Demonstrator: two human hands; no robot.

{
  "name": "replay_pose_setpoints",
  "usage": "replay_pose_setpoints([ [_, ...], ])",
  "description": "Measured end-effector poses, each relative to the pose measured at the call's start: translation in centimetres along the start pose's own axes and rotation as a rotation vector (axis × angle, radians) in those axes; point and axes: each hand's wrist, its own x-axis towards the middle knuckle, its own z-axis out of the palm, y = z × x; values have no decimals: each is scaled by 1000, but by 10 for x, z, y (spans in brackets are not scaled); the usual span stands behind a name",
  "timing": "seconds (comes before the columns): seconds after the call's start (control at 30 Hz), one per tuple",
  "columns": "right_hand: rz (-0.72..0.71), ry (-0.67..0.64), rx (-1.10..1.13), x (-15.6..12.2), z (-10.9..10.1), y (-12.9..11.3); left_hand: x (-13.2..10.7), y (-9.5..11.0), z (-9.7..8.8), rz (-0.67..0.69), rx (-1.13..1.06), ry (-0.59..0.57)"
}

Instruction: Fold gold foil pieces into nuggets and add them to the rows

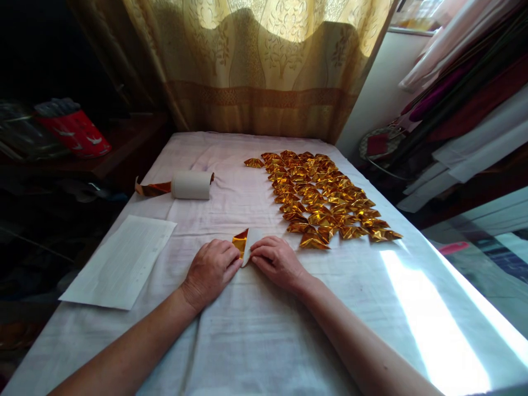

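A sheet of gold foil paper [241, 242], partly folded so that its white back shows on the right, lies on the white cloth between my hands. My left hand [214, 269] grips its left edge, fingers bent and pressed together. On the other side my right hand [275, 261] pinches the white part, fingers curled at its lower right edge. Beyond my right hand, folded gold foil pieces [313, 192] stand in rows, pointed at both ends. One folded gold piece [253, 163] sits apart at the far left of the group.
A white roll [192, 185] with gold foil strip lies at the back left of the table. Nearer on the left is a printed sheet of paper [124, 261]. A red container [76, 132] stands on the dark side furniture. Curtains [264, 66] hang behind; clothes hang at right.
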Motion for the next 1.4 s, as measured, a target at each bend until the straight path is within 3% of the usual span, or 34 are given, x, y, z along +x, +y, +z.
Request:
replay_pose_setpoints([
  [0.3,125,87,-46,5,12,-1,1,3,-1,-14,23,-4],
  [1.4,141,73,-63,6,13,-4,4,11,0,-84,28,-14],
])
